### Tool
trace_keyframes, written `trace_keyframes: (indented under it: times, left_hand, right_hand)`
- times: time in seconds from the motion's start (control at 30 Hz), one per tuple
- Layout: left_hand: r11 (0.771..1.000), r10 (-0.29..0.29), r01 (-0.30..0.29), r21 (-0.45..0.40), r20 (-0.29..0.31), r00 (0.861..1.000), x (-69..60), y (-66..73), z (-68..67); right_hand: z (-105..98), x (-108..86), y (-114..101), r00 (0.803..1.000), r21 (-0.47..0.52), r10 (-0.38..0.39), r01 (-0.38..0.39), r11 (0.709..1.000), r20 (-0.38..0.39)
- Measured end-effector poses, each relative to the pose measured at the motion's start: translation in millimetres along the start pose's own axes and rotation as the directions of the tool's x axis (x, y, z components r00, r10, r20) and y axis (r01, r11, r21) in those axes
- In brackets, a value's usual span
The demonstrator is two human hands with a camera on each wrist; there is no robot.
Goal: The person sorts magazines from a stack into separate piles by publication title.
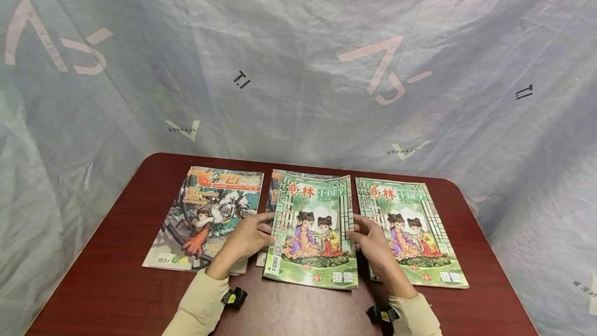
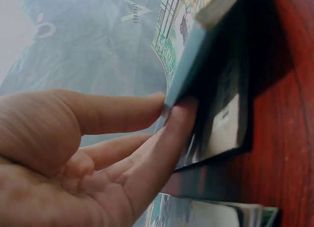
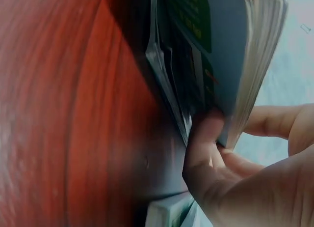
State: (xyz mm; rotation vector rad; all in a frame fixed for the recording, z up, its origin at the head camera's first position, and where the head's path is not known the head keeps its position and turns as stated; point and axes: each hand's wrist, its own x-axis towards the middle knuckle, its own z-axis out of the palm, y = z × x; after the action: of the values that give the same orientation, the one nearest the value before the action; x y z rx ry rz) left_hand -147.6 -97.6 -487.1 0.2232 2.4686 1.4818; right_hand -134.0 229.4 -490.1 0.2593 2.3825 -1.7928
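Note:
In the head view, both hands hold a green-covered magazine point(image 1: 317, 224) by its two long sides, at the middle of the table. My left hand point(image 1: 247, 237) pinches its left edge; the left wrist view shows the thumb above and fingers point(image 2: 162, 158) beneath. On the opposite edge my right hand point(image 1: 373, 245) grips it the same way, with a finger under the thick page block point(image 3: 245, 84) in the right wrist view. The magazine is raised and tilted over another magazine point(image 1: 272, 198), which is mostly hidden below it.
To the left lies a stack of magazines point(image 1: 210, 222) with a dark comic-style cover. A matching green magazine point(image 1: 410, 227) lies at the right, partly behind the right hand. The reddish-brown table point(image 1: 112, 237) is backed by a grey printed cloth point(image 1: 298, 92).

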Motion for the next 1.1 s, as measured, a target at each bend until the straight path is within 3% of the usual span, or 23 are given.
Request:
trace_keyframes:
  times: [0.27, 0.47, 0.63, 0.87, 1.1]
  left_hand:
    - [0.999, -0.029, 0.028, -0.041, -0.012, 1.000, -1.1, 3.0, 2.5]
    - [0.999, 0.002, -0.002, -0.038, -0.004, 1.000, -1.3, 6.6, 3.5]
    - [0.993, 0.037, -0.033, -0.113, 0.028, 0.999, -3.0, 12.3, 6.3]
    - [0.980, 0.085, -0.083, -0.180, 0.002, 0.996, -0.2, 25.1, 31.3]
    - [0.944, 0.145, -0.134, -0.301, 0.015, 0.989, 3.1, 39.7, 62.6]
  right_hand:
    - [-4, 0.5, 1, 0.999, -0.054, -0.032, 0.034, 0.998, 0.026]
    - [-13, -0.7, -1, 0.999, -0.050, -0.020, 0.023, 0.998, 0.049]
    - [-27, -2.1, -3, 0.998, -0.017, 0.002, -0.001, 1.000, 0.056]
    - [-60, -4.3, -2, 0.996, 0.021, 0.040, -0.041, 0.999, 0.086]
    - [-97, -7.9, 4, 0.997, 0.010, 0.045, -0.046, 0.999, 0.068]
